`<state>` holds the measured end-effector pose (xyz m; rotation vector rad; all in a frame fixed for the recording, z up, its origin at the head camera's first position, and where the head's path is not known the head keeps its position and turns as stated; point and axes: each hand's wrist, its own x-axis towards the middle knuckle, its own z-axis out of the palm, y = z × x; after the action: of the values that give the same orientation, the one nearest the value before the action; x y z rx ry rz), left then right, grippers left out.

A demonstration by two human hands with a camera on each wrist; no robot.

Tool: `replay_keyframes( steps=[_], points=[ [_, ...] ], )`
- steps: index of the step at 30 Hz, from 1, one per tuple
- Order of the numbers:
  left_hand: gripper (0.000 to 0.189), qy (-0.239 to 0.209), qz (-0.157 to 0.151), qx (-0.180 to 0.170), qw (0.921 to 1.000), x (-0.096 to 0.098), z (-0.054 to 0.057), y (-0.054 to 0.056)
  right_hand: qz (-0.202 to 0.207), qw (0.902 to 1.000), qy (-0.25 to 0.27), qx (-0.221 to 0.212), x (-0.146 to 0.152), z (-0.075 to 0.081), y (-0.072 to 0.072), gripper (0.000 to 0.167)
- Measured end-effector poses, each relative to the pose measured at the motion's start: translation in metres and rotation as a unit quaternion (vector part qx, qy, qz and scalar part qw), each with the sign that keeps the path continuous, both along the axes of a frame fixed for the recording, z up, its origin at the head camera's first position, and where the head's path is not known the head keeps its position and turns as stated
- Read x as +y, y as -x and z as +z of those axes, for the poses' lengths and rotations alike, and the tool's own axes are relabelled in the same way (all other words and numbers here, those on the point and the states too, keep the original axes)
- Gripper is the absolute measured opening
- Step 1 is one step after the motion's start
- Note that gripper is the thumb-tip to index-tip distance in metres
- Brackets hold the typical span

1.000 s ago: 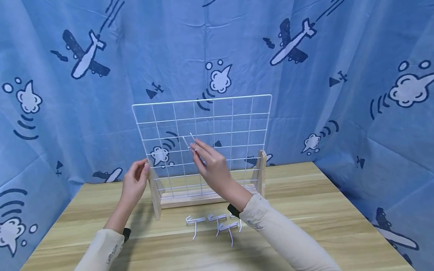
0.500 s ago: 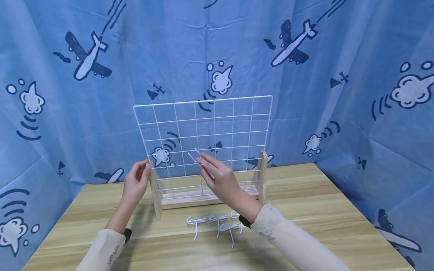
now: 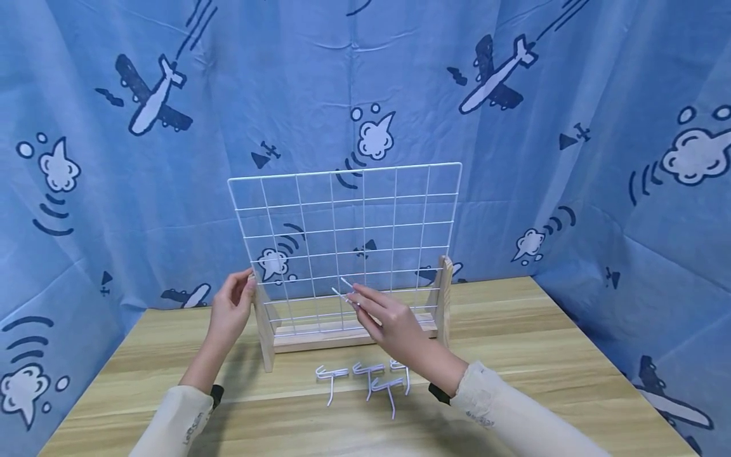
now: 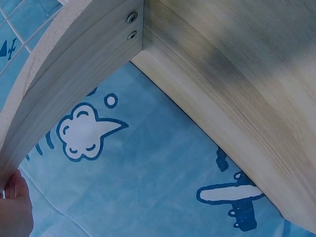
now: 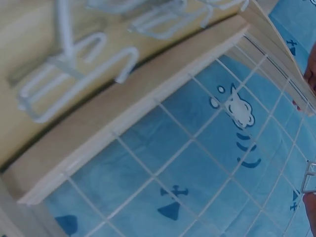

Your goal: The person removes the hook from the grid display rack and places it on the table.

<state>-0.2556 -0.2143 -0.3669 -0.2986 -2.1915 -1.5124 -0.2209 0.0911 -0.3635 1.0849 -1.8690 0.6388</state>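
Observation:
A white wire grid panel (image 3: 363,190) stands upright in a wooden stand (image 3: 325,341). My left hand (image 3: 230,308) pinches the top of the stand's left side piece (image 3: 263,330); the left wrist view shows fingertips (image 4: 19,185) at that piece's edge. In front of the panel's lower middle, my right hand (image 3: 394,320) holds a white wire hook (image 3: 341,293) between thumb and fingers. Its two prongs point up and left, overlapping the grid in the head view. Part of this hook (image 5: 309,178) shows at the right edge of the right wrist view.
Several more white hooks (image 3: 332,373) lie on the wooden table (image 3: 502,355) in front of the stand, one partly behind my right forearm. A blue curtain (image 3: 411,76) printed with planes and clouds hangs behind the table and along its sides.
My right hand has moved down and to the right with the hook, from the middle of the grid to its lower part. My left hand stays at the stand's left side.

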Motion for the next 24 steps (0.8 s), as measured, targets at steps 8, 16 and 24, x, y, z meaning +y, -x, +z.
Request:
replay_keyframes(
  steps=[8, 16, 24],
  points=[
    [0.036, -0.003, -0.005, -0.003, 1.0, -0.004, -0.005, 0.005, 0.014, 0.9983, -0.037, 0.042, 0.007, -0.013, -0.009, 0.03],
    [0.036, 0.0, -0.008, -0.001, 1.0, -0.004, -0.004, 0.005, 0.026, 0.9913, -0.118, 0.051, 0.015, -0.028, -0.015, 0.034],
    [0.036, 0.008, -0.004, 0.002, 1.0, -0.003, -0.004, 0.004, 0.068, 0.9776, -0.191, 0.055, 0.016, -0.038, -0.019, 0.032]
  ],
)
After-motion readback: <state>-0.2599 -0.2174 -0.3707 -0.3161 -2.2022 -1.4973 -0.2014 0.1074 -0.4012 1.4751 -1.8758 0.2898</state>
